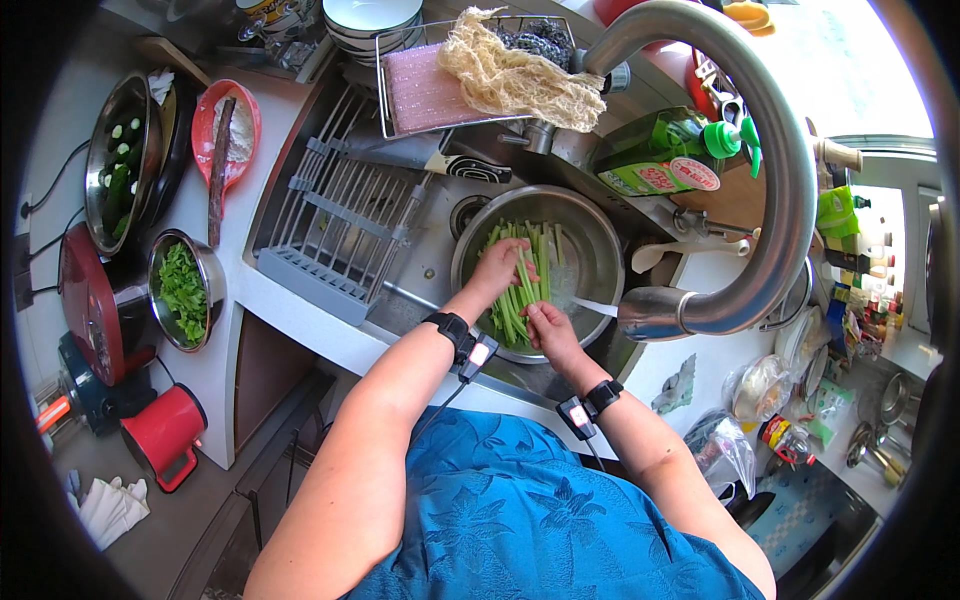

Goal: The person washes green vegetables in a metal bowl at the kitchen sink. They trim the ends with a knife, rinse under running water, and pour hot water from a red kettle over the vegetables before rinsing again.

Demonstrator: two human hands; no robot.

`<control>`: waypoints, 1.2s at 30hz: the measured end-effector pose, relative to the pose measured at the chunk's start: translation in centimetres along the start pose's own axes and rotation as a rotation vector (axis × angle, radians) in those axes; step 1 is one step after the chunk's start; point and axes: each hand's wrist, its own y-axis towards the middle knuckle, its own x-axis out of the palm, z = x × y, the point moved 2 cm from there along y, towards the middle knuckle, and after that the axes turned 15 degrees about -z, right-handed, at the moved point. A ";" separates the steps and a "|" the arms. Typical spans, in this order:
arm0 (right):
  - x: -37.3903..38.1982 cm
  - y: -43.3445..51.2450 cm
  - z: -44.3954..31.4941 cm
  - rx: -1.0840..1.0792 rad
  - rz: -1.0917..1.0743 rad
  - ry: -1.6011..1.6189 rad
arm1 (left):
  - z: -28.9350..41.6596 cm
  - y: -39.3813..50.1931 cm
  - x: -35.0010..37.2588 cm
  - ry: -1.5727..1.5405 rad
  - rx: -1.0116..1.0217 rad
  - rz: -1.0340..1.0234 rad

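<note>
Green celery stalks [511,319] lie in a round stainless steel basin [611,247] in the sink. Over the basin, my left hand [501,266] has its fingers around one long stalk [527,288] near its far end. The near end of that same stalk is pinched between the thumb and fingers of my right hand [553,331]. A stream of water [598,307] runs from the curved metal faucet [799,180] into the basin, just right of the stalks. Other stalks are partly hidden under my hands.
Left of the basin, a knife [472,166] lies across the dish rack [352,202]. A bowl of chopped leafy greens [182,292] stands on the left counter. Behind the basin are a wire caddy with a pink sponge [427,86] and a green dish soap bottle [652,154].
</note>
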 end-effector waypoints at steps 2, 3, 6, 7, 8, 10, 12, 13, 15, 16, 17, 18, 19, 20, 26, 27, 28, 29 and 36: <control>0.4 -0.1 -0.4 -0.003 -0.037 -0.005 | -0.1 0.0 -0.1 0.064 -0.004 0.060; 0.7 -0.2 -0.7 0.001 -0.044 -0.023 | -0.3 0.1 -0.1 0.095 0.007 0.095; 1.1 0.1 -1.3 0.026 -0.069 -0.083 | -0.9 0.3 -0.1 0.053 -0.032 0.189; 1.1 0.3 -1.3 0.042 -0.079 -0.107 | -1.0 0.3 0.0 0.017 -0.058 0.217; 1.0 0.5 -1.1 0.059 -0.089 -0.131 | -1.5 0.5 -0.2 -0.029 -0.048 0.260; 0.6 0.9 -0.8 0.132 -0.105 -0.216 | -2.7 1.1 -0.8 -0.125 -0.025 0.351; -0.8 1.5 0.8 0.146 -0.085 -0.363 | -3.2 1.6 -1.9 0.081 0.031 0.388; -2.0 2.0 2.6 0.122 -0.057 -0.468 | -3.4 1.8 -2.5 0.186 0.057 0.403; -3.0 2.0 3.2 0.134 0.031 -0.652 | -4.9 2.8 -4.2 0.416 0.091 0.456; -3.3 1.8 2.7 0.167 0.094 -0.729 | -5.3 3.0 -4.7 0.566 0.089 0.492; -3.7 1.6 2.3 0.200 0.158 -0.805 | -5.8 3.1 -5.2 0.717 0.087 0.526; -4.4 1.6 2.3 0.205 0.248 -0.845 | -5.3 2.7 -4.9 0.741 0.083 0.533; -4.9 1.6 2.4 0.226 0.283 -0.884 | -4.9 2.3 -4.6 0.765 0.079 0.540; -5.5 1.8 2.4 0.247 0.319 -0.923 | -4.5 1.9 -4.3 0.789 0.075 0.548; -7.5 3.1 4.4 0.153 0.275 -0.802 | -8.0 2.3 -4.3 0.618 -0.413 0.303; -7.2 3.5 4.8 0.209 0.250 -0.672 | -9.6 3.0 -4.4 0.572 -0.409 0.266; -6.8 3.8 4.9 0.262 0.220 -0.544 | -10.6 3.4 -4.0 0.540 -0.369 0.253; -6.7 3.9 4.7 0.255 0.222 -0.592 | -11.5 4.0 -3.6 0.507 -0.329 0.239; -9.6 3.4 7.0 0.237 0.277 -0.449 | -6.6 3.4 -3.5 0.738 -0.500 0.309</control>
